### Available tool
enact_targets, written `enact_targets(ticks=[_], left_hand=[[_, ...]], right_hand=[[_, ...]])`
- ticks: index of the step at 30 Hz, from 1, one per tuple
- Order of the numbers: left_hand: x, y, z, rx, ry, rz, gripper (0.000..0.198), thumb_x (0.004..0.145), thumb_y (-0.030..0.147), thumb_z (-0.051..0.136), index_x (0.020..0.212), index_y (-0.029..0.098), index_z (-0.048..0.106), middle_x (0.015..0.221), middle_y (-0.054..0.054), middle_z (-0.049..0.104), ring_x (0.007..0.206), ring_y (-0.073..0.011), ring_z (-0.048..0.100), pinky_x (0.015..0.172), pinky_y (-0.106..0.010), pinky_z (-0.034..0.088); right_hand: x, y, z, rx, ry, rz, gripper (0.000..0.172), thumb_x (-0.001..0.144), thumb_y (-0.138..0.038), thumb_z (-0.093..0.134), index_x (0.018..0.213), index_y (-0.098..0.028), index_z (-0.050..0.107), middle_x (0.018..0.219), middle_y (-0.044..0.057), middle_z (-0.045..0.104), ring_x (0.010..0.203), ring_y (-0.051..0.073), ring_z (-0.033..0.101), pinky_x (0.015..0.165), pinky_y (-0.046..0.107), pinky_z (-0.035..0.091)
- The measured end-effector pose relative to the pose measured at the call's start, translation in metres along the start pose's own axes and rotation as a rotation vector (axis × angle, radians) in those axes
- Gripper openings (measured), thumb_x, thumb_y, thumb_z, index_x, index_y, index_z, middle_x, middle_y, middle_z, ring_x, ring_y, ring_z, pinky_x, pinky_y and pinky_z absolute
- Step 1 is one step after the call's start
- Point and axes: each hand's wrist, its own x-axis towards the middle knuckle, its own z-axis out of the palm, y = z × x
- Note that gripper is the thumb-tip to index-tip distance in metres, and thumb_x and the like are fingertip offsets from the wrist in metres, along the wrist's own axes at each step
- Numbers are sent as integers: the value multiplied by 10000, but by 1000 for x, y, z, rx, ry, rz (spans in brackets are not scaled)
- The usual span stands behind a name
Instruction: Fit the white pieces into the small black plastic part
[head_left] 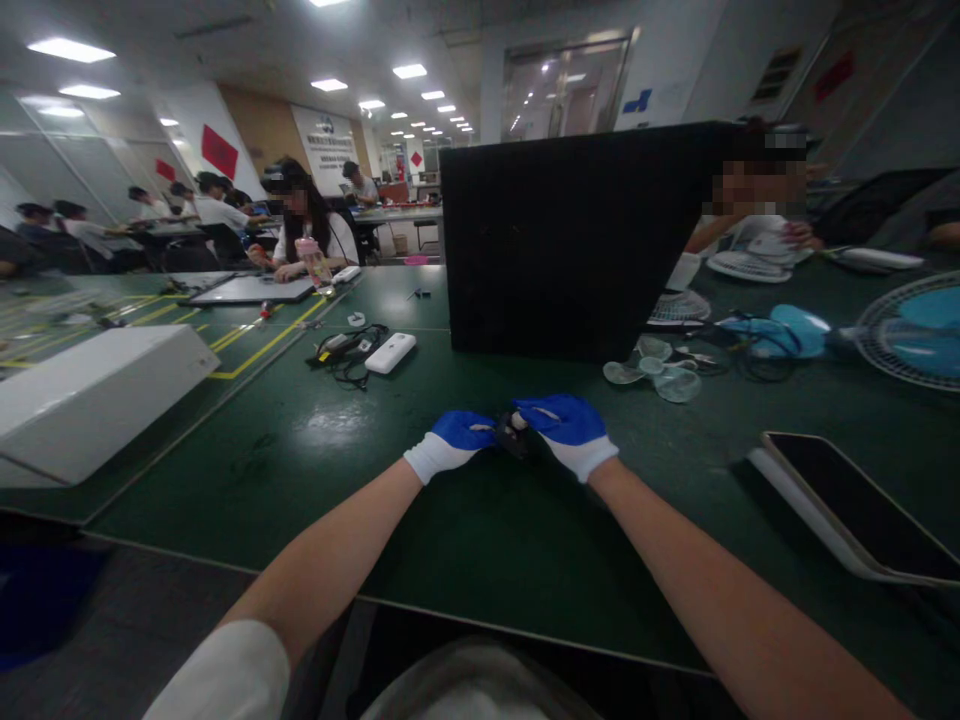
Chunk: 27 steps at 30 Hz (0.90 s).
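Note:
Both of my hands wear blue-and-white work gloves and meet over the middle of the green table (322, 520). Between them is a small black part (512, 436), too small and dark to name. My left hand (459, 432) pinches its left side with closed fingers. From the right, my right hand (566, 425) closes on its upper end, where a small pale piece shows at the fingertips. Behind my right hand lies a clear fan blade (660, 372). A white oblong device (391, 353) rests beyond my left hand, next to a bundle of black cable (345, 350).
A large black panel (562, 240) stands upright ahead. White boxy housing (105, 390) occupies the left. A dark-screened tablet (862, 500) sits at right, with blue fan parts (795, 330) and a fan grille (915, 325) behind. Co-workers sit across the table.

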Motion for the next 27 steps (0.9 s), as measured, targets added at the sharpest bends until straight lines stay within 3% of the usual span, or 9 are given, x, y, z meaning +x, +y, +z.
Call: enact_targets(ticks=[5,8,13,16,20,23,27], left_hand=[[-1,-1,0,-10,-11,4,269,904,387,635,996,187,789,1020,-39,790,964,-211,721,954,-370,543],[-1,-3,0,-17,-5,-9,264,894,390,647,996,191,787,1025,-42,788,966,-212,721,957,-377,544],[2,-3,0,-99,15,-53,246,887,352,653,977,162,782,978,-70,787,932,-220,723,921,-385,558],[2,2,-2,-114,8,-48,253,899,357,638,970,161,781,984,-76,783,940,-221,718,926,-392,553],[1,6,-4,-71,1,-56,274,899,401,641,969,177,782,1004,-67,777,956,-221,707,943,-399,541],[2,2,-5,-35,5,-58,297,890,431,653,1012,192,780,1052,-63,770,989,-232,701,969,-423,528],[4,-3,-10,23,55,-67,304,902,414,638,1070,201,774,1083,-65,766,1015,-239,697,988,-431,518]], right_hand=[[3,2,2,158,-32,122,320,886,-497,642,1038,-264,800,1107,59,764,1053,285,694,983,486,514],[3,2,3,198,-40,120,291,861,-498,672,962,-259,806,1068,56,765,1038,278,693,1003,480,495],[3,11,9,455,-32,123,423,787,-601,735,1087,-308,785,1168,24,751,1136,278,662,1054,464,470],[14,31,4,679,38,241,584,872,-739,531,1083,-261,793,1101,76,770,1047,286,688,961,445,523],[32,68,-21,960,49,552,921,907,-820,146,926,-173,802,921,158,769,862,282,702,777,405,571],[36,87,-39,1241,92,518,935,894,-826,116,1037,-176,773,969,153,768,867,274,702,720,381,589],[32,92,-43,1356,195,472,888,907,-808,116,1114,-206,735,1019,130,762,884,263,704,694,366,603]])
